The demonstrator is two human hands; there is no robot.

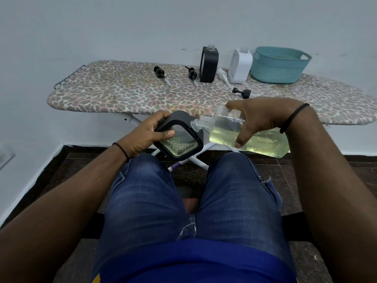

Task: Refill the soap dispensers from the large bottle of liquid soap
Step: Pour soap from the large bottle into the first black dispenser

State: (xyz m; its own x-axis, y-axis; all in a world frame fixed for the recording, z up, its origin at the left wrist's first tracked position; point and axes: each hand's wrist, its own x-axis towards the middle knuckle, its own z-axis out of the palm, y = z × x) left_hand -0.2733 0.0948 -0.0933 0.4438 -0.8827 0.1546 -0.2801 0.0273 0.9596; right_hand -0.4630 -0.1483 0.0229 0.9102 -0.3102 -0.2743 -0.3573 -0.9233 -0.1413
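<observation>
My left hand [148,132] grips a black-framed clear soap dispenser [179,139], tilted over my knees with its neck toward the right. My right hand [263,119] holds the large clear bottle [226,129] of pale yellow liquid soap on its side. The bottle's open mouth touches the dispenser's neck. Some liquid shows at the dispenser's lower end. On the ironing board [122,94] stand a second black dispenser [209,65] and a white dispenser [239,66], both without pumps.
Two black pump heads [160,72] [192,74], a white pump [223,75] and a black cap with pump [242,92] lie on the leopard-print board. A teal basket [279,65] sits at the back right. The wall is behind, my knees below.
</observation>
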